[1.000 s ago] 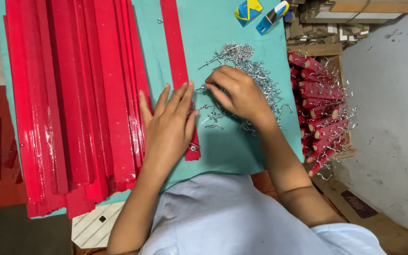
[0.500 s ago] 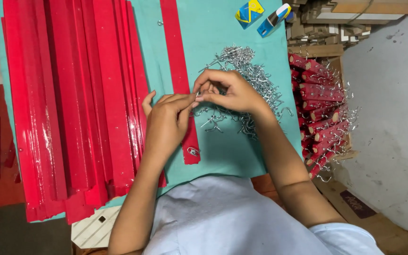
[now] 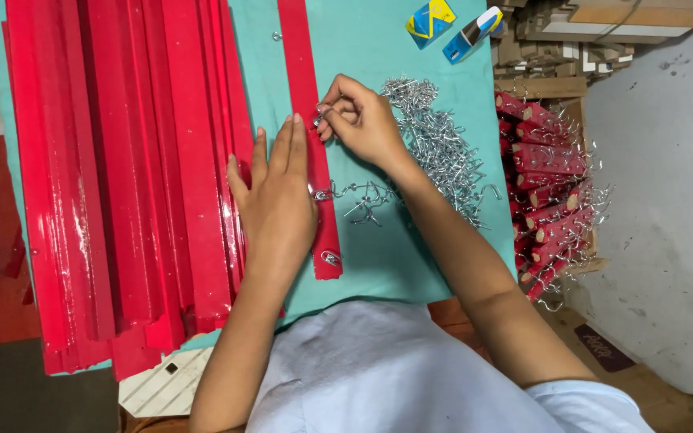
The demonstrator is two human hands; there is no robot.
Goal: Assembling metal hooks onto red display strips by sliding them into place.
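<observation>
We work on one red strip [image 3: 311, 120], with free teal tabletop [image 3: 378, 40] above.
Our left hand [image 3: 277, 200] lies flat, fingers apart, on it; our right hand [image 3: 362, 120] has its grip pinched on a metal hook [image 3: 318, 120].

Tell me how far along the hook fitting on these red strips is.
Done: the single red strip already carries a metal hook near its lower end, and finished pieces fill the box on the right. In hand: the left hand flattens the strip while the right hand presses a hook on. Left: the large stack of red strips and the hook pile.
</observation>
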